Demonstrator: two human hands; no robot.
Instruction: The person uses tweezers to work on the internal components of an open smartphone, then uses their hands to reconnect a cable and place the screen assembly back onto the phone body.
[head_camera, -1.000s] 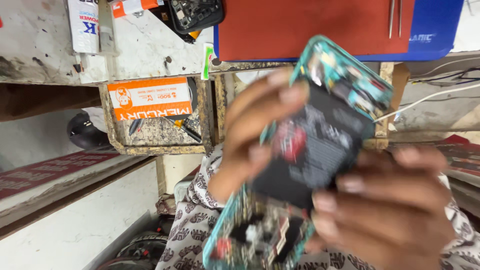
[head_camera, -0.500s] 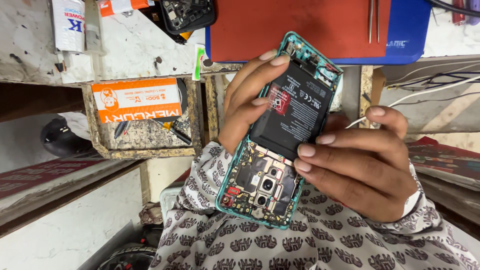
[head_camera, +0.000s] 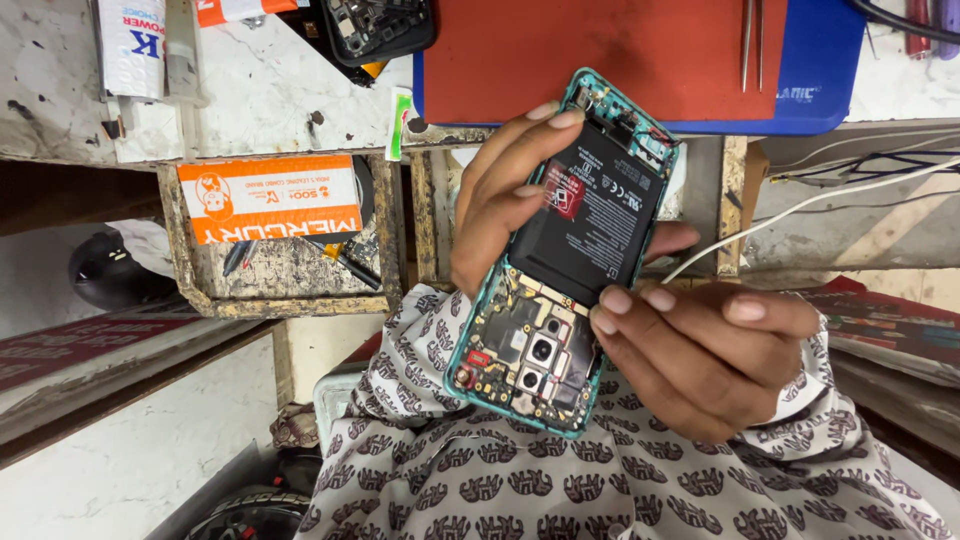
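Teal plastic frames the opened phone (head_camera: 560, 290) that I hold tilted above my lap, its back cover off and its insides facing me. My left hand (head_camera: 510, 200) wraps the phone's left edge, fingers curled over onto the flat black battery (head_camera: 598, 215), which fills the upper half and carries a small red label. My right hand (head_camera: 705, 360) cups the lower right edge from beneath, two fingertips (head_camera: 615, 300) pressed on the battery's lower corner. Below the battery lies the bare circuit board (head_camera: 525, 355), crowded with metal shields, two round camera lenses and a small red part.

Behind the phone the worktop (head_camera: 260, 90) is pale, stained and chipped. On it lies a red mat (head_camera: 580, 50) over a blue one (head_camera: 825, 70), smooth and rectangular, with thin steel tweezers (head_camera: 752, 45) resting on the red. Another dismantled black phone (head_camera: 375, 25) sits at the top edge. A white cable (head_camera: 800, 205) runs off to the right, passing behind my right hand. Under the worktop a worn wooden drawer (head_camera: 290, 270) stands open, holding an orange packet (head_camera: 270, 198) and a few dark tools. My patterned garment (head_camera: 520, 470), pale with dark repeating motifs, covers my lap beneath the phone.
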